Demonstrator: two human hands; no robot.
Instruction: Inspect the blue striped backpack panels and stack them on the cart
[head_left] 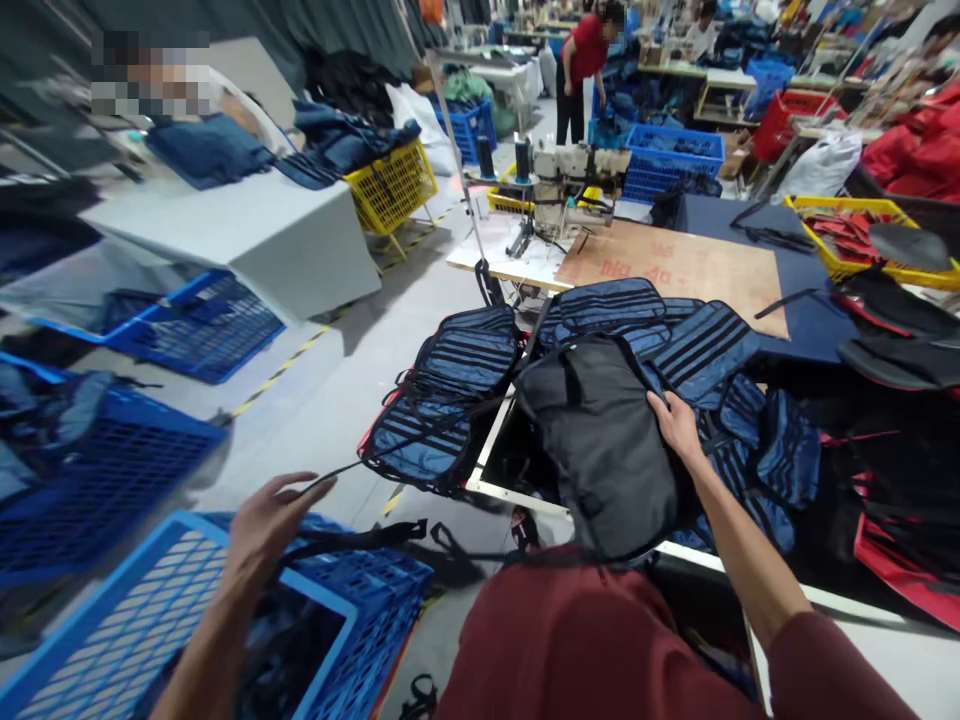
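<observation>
My right hand [677, 425] grips the right edge of a black padded bag panel [600, 440] that hangs over the near edge of the work table [517, 492]. My left hand [270, 520] is stretched out over a blue plastic crate [225, 620] at the lower left, its fingers curled round a thin black strap [352, 540] that runs toward the bags. Blue striped bag panels [457, 390] drape off the table's left end, and more of them [645, 320] lie stacked behind the black panel.
A sewing machine [570, 185] stands at the table's far side beside a brown board [675, 265]. Blue crates [90, 460] line the left floor, yellow baskets [394, 185] sit farther back. Black and red pieces [900, 470] pile at right. A person in red [585, 70] stands far off.
</observation>
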